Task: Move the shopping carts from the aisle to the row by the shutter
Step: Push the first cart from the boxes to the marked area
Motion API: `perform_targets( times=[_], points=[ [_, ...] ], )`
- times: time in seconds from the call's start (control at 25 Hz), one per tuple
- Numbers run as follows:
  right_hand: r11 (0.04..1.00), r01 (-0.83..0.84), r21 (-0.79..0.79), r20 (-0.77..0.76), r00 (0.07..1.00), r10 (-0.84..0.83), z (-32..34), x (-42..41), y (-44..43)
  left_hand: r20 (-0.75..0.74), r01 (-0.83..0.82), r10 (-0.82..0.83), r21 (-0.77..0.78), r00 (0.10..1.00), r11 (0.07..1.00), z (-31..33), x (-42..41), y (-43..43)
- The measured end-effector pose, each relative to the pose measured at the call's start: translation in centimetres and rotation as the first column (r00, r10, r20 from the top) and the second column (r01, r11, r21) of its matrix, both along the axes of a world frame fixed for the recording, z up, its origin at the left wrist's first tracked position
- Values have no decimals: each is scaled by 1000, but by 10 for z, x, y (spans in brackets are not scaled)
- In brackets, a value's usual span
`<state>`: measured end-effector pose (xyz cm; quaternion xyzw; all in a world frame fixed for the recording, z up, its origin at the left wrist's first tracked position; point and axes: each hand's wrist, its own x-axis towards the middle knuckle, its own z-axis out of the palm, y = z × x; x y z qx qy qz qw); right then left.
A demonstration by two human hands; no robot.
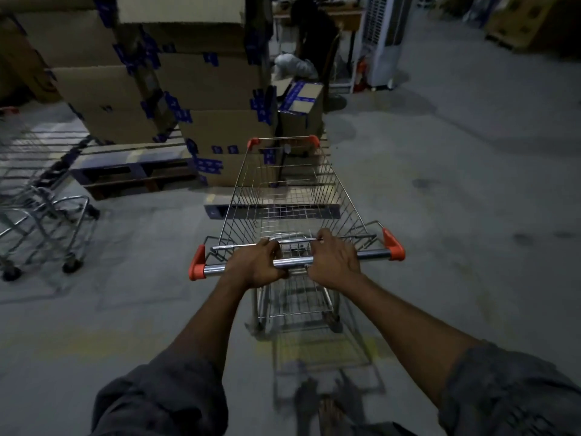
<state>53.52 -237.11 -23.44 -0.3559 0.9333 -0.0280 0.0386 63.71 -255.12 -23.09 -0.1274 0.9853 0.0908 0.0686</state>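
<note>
I hold the shopping cart (284, 212) at the centre of the frame, my left hand (256, 266) and right hand (334, 262) both curled round its metal handle bar (372, 255), close together. Its basket points toward stacked cardboard boxes (201, 86) on a pallet (135, 171). More carts (41, 196) stand at the left edge.

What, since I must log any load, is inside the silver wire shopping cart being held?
No goods show inside the silver wire shopping cart; its mesh base looks bare. The left hand and right hand, gripping the chrome handle bar, hide the near end.
</note>
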Motion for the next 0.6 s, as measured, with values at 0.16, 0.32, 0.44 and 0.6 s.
perform_targets(
  times=[0.16,0.32,0.44,0.6],
  points=[
    [999,34,26,11,999,-34,9,40,40,-53,99,-97,22,994,995,-5,22,25],
    [988,59,143,128,989,-78,16,69,76,-82,238,-242,-57,967,970,-8,41,52],
    [976,41,213,293,950,-103,25,83,106,-59,311,-316,-87,947,947,-9,51,73],
    [978,75,197,458,875,-159,37,103,147,-44,375,-380,-100,924,922,-5,62,111]
  ],
)
